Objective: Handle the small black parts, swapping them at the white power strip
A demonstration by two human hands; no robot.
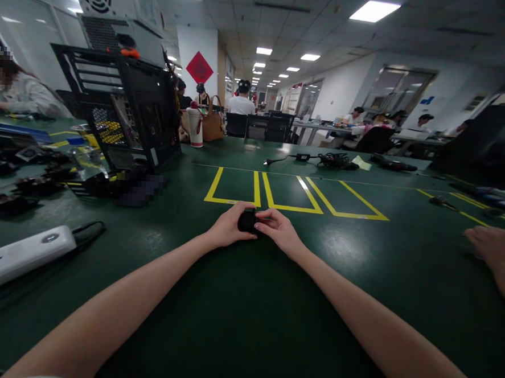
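Note:
Both my arms reach forward over the dark green table. My left hand and my right hand meet at the middle, fingers closed round a small black object held between them just above the table top. What the object is I cannot make out. It sits just in front of yellow taped boxes marked on the table.
An open black computer case stands at the back left, with black parts spread beside it. A white power strip lies at the near left. Another person's hand rests at the right edge. Cables and adapters lie farther back.

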